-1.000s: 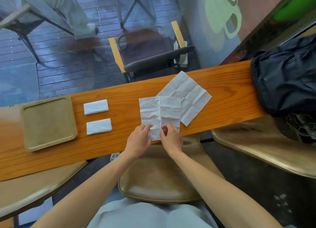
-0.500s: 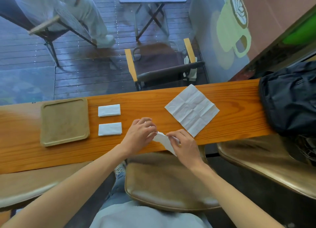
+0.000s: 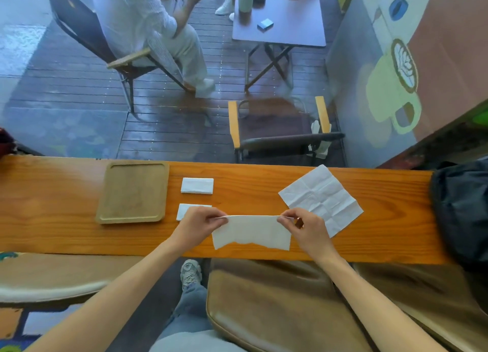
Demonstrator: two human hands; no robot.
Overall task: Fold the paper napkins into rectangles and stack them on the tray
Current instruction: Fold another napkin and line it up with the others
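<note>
I hold a white paper napkin point(image 3: 252, 233) folded in half, stretched level above the wooden counter point(image 3: 264, 193). My left hand point(image 3: 202, 223) pinches its upper left corner and my right hand point(image 3: 303, 226) pinches its upper right corner. The napkin's lower edge hangs uneven. An unfolded, creased napkin point(image 3: 320, 197) lies flat to the right, partly behind my right hand. One folded rectangle point(image 3: 197, 185) lies right of the tray, and a second folded rectangle point(image 3: 184, 210) sits partly hidden under my left hand. The wooden tray point(image 3: 133, 192) at the left holds nothing.
A dark bag point(image 3: 460, 209) sits on the counter's right end. Brown padded stools point(image 3: 277, 299) stand under the near edge. Beyond the window glass are a chair, a small table and a seated person.
The top napkin was lifted off the flat one and folded in half. My hands moved apart and now hold it stretched by its upper corners. The camera tilted upward.
</note>
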